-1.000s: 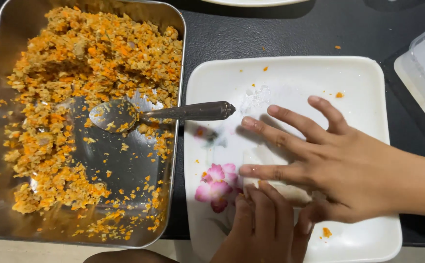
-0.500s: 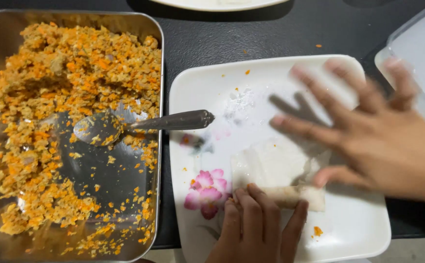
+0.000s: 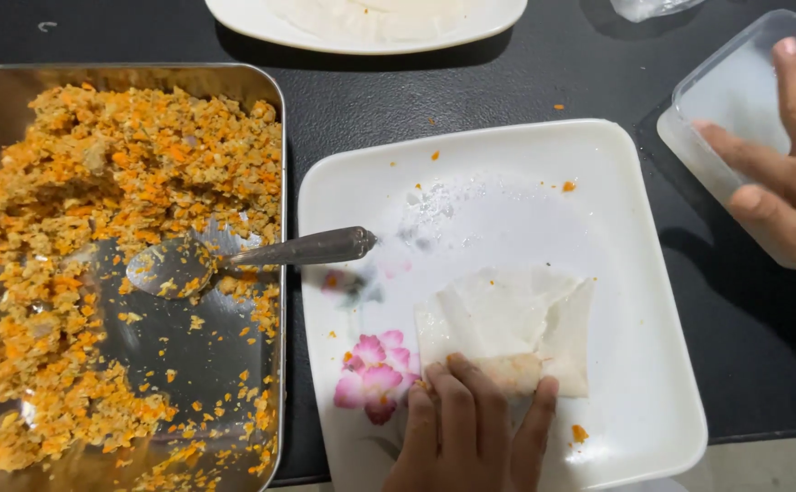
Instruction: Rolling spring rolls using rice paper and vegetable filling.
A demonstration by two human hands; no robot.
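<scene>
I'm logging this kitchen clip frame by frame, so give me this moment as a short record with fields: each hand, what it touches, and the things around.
left hand: presses the rolled end of the wrapper, partly rolled over filling
right hand: fingers in the clear plastic container
white plate: rectangular, pink flower print, under the wrapper, a few crumbs
steel tray: orange crumbly filling, middle scraped bare
spoon: bowl in the tray, handle reaching over the plate's edge
second plate: top edge, pale sheets on it
surface: dark table
</scene>
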